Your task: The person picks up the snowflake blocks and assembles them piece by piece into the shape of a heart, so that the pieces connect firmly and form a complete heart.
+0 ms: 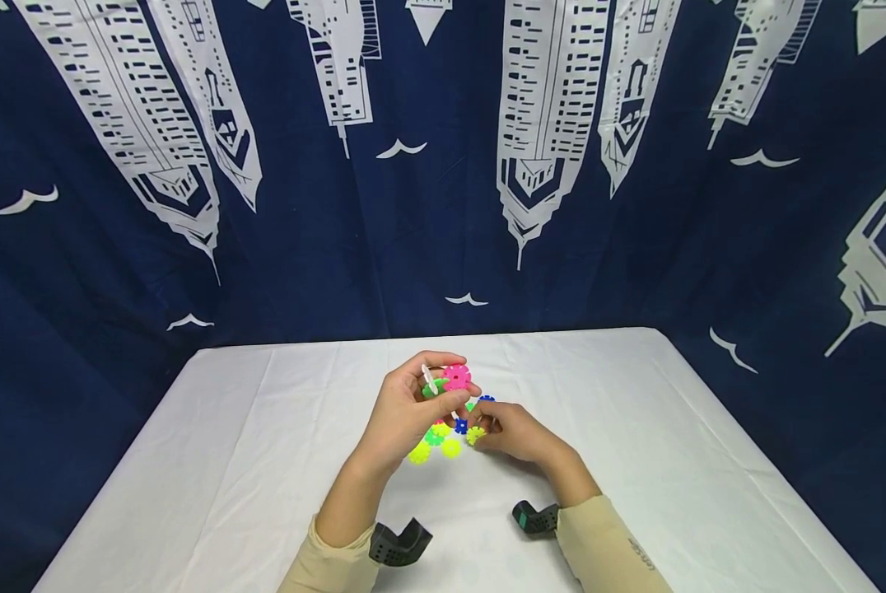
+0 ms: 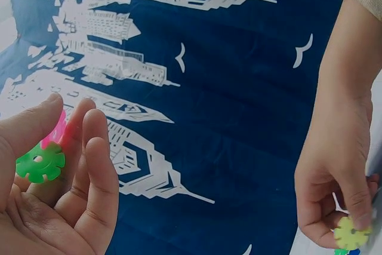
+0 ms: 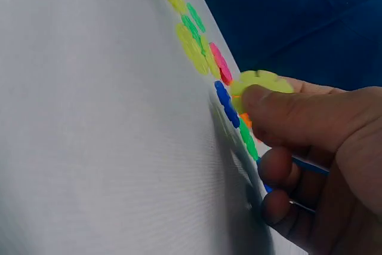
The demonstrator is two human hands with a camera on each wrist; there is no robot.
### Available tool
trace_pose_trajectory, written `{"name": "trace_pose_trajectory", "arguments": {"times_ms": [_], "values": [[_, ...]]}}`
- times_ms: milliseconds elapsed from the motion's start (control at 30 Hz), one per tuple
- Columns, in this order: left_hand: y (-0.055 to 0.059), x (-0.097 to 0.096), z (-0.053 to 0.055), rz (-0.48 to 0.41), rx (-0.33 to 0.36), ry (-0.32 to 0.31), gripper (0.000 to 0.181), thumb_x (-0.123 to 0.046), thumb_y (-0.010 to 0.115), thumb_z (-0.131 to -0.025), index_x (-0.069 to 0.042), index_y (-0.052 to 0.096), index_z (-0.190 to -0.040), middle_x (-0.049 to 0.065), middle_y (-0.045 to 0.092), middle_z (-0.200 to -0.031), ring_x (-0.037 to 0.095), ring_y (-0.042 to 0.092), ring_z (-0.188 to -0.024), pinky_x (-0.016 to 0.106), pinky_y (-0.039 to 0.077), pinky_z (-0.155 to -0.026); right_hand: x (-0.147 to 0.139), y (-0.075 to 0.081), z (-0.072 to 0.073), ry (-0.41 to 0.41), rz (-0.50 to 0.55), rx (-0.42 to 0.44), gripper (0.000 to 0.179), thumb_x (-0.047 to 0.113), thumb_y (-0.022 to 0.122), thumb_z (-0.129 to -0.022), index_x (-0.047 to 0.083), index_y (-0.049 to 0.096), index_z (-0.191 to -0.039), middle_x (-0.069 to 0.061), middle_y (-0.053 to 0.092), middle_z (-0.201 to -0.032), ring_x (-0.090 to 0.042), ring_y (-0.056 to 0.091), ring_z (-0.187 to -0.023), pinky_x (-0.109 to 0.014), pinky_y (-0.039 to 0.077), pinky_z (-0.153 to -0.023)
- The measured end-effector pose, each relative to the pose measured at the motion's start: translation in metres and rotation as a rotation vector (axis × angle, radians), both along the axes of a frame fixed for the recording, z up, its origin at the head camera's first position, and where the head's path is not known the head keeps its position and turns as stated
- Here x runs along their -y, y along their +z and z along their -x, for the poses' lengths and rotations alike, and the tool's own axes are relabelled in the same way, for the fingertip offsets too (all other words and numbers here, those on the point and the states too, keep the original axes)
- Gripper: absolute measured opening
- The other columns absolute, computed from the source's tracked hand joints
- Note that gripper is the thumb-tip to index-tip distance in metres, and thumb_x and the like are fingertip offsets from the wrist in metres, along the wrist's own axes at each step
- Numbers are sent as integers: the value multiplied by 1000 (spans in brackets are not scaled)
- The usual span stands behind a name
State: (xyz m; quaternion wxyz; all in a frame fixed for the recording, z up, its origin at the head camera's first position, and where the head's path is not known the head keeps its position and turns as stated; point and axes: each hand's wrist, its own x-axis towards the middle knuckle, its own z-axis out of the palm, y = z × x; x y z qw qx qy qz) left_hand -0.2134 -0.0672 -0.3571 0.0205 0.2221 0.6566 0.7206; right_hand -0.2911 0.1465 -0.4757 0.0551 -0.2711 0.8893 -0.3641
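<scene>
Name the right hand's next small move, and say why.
Probably raise its yellow disc toward the green disc: the right hand pinches the yellow one, the left hand holds the green one with a pink disc, and both yellow and green show notched rims.

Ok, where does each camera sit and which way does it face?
Head: worn on the head, facing forward and down at the white table; sleeves, left grip and right grip show.
Left wrist: worn there, facing past the left grip to the blue curtain; the right grip and sleeve show too.
Right wrist: worn there, facing low across the table; only the right grip shows.
Both wrist views share the held yellow disc.
</scene>
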Motion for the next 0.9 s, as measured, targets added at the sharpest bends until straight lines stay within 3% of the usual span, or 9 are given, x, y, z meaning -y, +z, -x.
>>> {"name": "trace_pose_trajectory", "arguments": {"times_ms": [167,267,400,633,900], "values": [[1,0,-1,16,-8,12,37,-3,72,-90,-7,61,-125,18,75,-103,14,72,-77,25,59,-69,-1,12,-1,-59,54,-23,6,11,70,-92,15,69,-97,-4,64,-81,-13,55,-67,-23,48,-62],[1,0,-2,25,-13,17,38,-4,72,-89,-7,61,-126,20,73,-101,14,71,-71,25,59,-67,-2,24,-4,-101,133,-27,4,14,64,-97,14,68,-97,-12,68,-82,-23,60,-62,-25,49,-56],[1,1,-1,47,-17,27,38,-6,73,-89,-7,61,-126,23,72,-100,14,70,-68,25,59,-67,-3,42,-9,-171,250,-63,7,15,61,-99,14,68,-102,-12,70,-83,-35,63,-65,-25,50,-55],[0,-1,0,49,-3,23,37,-5,73,-89,-7,61,-124,16,76,-101,18,70,-69,27,60,-68,-3,67,-21,-158,502,-178,20,8,60,-99,8,59,-120,-15,70,-83,-23,57,-54,-25,52,-53],[1,-3,0,54,27,26,42,-7,73,-90,-7,53,-127,20,76,-105,17,69,-67,27,61,-68,5,90,-41,-128,684,-295,19,-1,54,-100,0,53,-119,-14,60,-71,-18,51,-51,-23,50,-51]]}}
